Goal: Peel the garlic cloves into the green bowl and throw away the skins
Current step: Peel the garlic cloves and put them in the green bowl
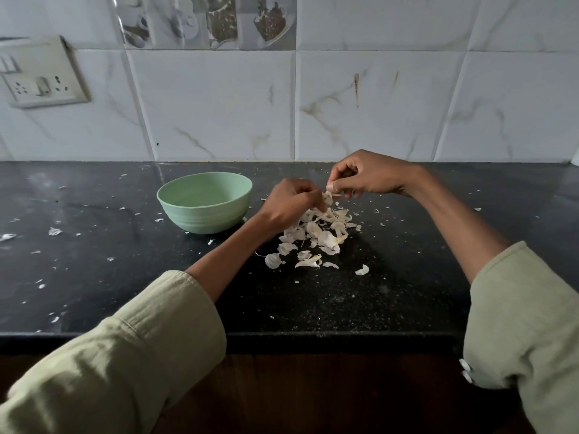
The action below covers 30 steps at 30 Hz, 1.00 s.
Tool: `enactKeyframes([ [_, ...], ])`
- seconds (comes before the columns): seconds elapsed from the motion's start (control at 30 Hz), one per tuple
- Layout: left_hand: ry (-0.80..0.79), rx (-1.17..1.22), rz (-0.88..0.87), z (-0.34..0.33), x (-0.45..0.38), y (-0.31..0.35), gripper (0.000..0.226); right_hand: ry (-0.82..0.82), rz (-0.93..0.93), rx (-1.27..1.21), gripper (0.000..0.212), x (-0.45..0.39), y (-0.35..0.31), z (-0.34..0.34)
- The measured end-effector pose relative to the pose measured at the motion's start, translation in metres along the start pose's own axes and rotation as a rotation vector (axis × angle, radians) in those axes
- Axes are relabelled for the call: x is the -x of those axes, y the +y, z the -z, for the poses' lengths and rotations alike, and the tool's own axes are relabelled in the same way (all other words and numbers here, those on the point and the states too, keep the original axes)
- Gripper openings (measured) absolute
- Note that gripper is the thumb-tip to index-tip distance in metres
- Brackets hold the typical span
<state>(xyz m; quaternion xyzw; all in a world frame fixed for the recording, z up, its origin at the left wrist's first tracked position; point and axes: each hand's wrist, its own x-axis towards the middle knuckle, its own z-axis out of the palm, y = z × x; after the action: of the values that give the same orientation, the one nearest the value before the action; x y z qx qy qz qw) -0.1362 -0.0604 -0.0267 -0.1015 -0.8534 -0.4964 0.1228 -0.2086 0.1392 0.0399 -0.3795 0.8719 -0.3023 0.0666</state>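
Two hands are held close together above centre of the frame, over a heap of garlic skins (pixel 316 236) on the black bench (pixel 407 277). A garlic clove (pixel 328 197) with papery skin is pinched between them: the left hand (pixel 289 206) is curled round its lower left side, while the right hand (pixel 366 178), just above and right, nips its top with bent fingers (pixel 336 185). The green bowl (pixel 205 205) stands left of the left hand, near but apart. Loose flakes are scattered across the bench.
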Motion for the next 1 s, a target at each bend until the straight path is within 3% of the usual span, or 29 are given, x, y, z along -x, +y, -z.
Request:
enactKeyframes([
  [0.23,0.040,-0.050,-0.068,0.001,0.003,0.000,0.010,0.002,-0.014,-0.042,0.013,-0.001,-0.002,-0.003],
  [0.4,0.101,-0.015,-0.006,0.001,0.004,0.004,0.030,-0.032,-0.011,-0.007,0.016,-0.001,-0.002,-0.006],
  [0.6,0.194,0.043,0.067,0.002,0.000,0.000,0.039,-0.171,0.071,0.071,0.012,-0.006,-0.011,-0.023],
  [0.8,0.120,0.014,0.080,-0.001,-0.003,-0.007,0.039,-0.010,0.062,0.146,0.021,-0.005,-0.002,-0.008],
  [1.0,0.122,0.009,0.086,-0.001,-0.004,-0.005,0.037,-0.243,0.004,0.179,0.025,0.008,-0.003,0.011],
])
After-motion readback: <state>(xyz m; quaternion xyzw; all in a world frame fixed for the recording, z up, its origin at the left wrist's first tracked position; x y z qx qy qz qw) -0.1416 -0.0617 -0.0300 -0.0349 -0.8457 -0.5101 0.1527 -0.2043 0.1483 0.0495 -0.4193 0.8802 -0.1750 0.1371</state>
